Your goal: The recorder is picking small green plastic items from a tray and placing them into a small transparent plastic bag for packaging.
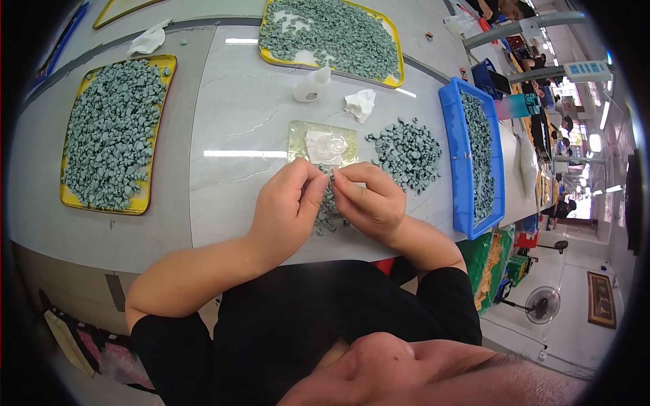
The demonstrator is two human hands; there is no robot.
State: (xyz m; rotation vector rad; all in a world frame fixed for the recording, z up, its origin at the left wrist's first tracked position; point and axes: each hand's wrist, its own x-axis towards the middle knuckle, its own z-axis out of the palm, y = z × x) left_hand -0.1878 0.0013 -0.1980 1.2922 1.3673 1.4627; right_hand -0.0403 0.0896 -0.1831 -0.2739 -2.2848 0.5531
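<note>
Small grey-green piece (330, 177): pinched between the fingertips of left hand (290, 203) and right hand (369, 199), both closed on it, near the table's front edge, above a small heap of like pieces (328, 211). Step in hand, by judgement: working a single piece by hand; the next move calls for a fine fingertip grip. Just behind: clear dish on a gold card (323, 143). Larger loose pile (406, 152) right of it. Blue crate (470, 159) at right edge; yellow trays (112, 132) at left and at the far edge (332, 37). White squeeze bottle (313, 84), unlabelled side showing.

The scene was brightly and evenly lit from overhead; strip-light glare was noted on the glossy pale grey stone tabletop (230, 154). Shadows were faint. Strong fisheye bending and black vignetting were recorded at the rim. Focus was adequate centrally.
</note>
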